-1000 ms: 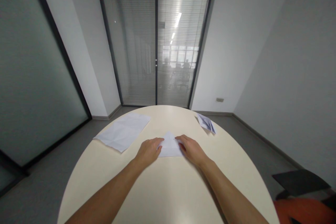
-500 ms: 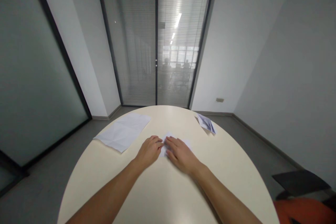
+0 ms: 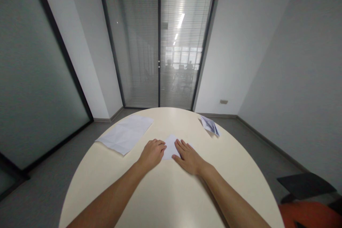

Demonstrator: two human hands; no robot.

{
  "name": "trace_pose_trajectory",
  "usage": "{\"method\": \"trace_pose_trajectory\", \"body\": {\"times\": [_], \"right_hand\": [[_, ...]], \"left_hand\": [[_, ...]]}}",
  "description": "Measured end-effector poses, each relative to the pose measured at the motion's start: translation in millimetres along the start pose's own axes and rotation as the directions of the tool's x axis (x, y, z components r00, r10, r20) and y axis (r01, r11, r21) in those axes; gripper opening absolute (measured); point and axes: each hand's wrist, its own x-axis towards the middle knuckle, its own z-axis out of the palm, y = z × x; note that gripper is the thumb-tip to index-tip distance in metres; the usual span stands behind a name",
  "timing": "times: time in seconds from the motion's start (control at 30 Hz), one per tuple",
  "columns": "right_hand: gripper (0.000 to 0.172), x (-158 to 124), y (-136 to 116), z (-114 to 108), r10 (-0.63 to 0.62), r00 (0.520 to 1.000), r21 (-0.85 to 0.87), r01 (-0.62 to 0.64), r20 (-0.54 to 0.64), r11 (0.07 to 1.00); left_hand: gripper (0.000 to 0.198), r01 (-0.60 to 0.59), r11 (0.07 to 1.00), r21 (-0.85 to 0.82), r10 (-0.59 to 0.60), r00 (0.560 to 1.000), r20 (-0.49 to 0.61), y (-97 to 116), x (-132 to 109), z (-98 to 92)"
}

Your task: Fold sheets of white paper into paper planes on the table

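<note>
A small folded white paper [image 3: 170, 146] lies on the round cream table [image 3: 171, 192] in front of me. My left hand [image 3: 151, 153] rests at its left edge, fingers curled and pressing on the paper. My right hand [image 3: 187, 156] lies flat over its right part, fingers stretched out and pointing away from me. Much of the paper is hidden beneath the right hand.
A larger creased white sheet [image 3: 125, 133] lies at the table's far left. A folded paper piece [image 3: 210, 125] sits at the far right edge. Glass doors with blinds [image 3: 159, 46] stand behind. A dark chair [image 3: 304, 185] and an orange thing [image 3: 310, 215] are at the lower right.
My right hand slid left across the paper from its right edge, then drew back a little toward me and the right. The left hand has stayed at the left edge.
</note>
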Motion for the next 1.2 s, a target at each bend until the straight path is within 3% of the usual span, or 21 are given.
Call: {"method": "trace_pose_trajectory", "body": {"times": [0.17, 0.3, 0.43, 0.57, 0.7, 0.97, 1.2], "right_hand": [[0.083, -0.1, 9.6, 1.4, 0.062, 0.997, -0.039, -0.064, -0.043, 0.997], [0.078, -1.6, 3.5, -1.9, 0.071, 0.996, -0.075, -0.076, -0.06, 0.994], [0.063, -3.7, -12.3, -2.6, -0.067, 0.995, -0.093, 0.06, -0.075, 0.994], [0.066, -3.0, -19.0, 3.2, -0.136, 0.991, -0.026, 0.136, -0.014, 0.99], [0.076, -0.7, -10.3, 3.9, -0.077, 0.997, -0.01, 0.077, 0.011, 0.997], [0.083, 0.0, 6.8, -1.7, 0.046, 0.999, -0.04, -0.046, -0.01, 0.998], [0.086, -1.3, 12.3, -2.7, 0.089, 0.996, -0.043, -0.089, -0.007, 0.995]], "left_hand": [[0.026, -0.002, 1.0, -0.013, 0.002, 1.0, 0.017, 1.7, -0.4, -0.2], [0.032, -0.059, 0.996, -0.069, 0.062, 0.997, 0.05, 2.5, -0.8, 1.1], [0.033, -0.076, 0.992, -0.101, 0.082, 0.995, 0.057, 1.0, -1.5, 1.1], [0.035, -0.111, 0.981, -0.16, 0.12, 0.992, 0.045, -1.1, -2.5, 0.9], [0.033, -0.071, 0.981, -0.18, 0.08, 0.996, 0.041, -1.6, -4.0, 3.0], [0.05, -0.06, 0.99, -0.126, 0.081, 0.982, 0.171, 3.6, -7.1, 3.9], [0.054, 0.039, 0.999, -0.017, -0.037, 0.99, 0.139, 3.6, -6.4, 12.2]]}}
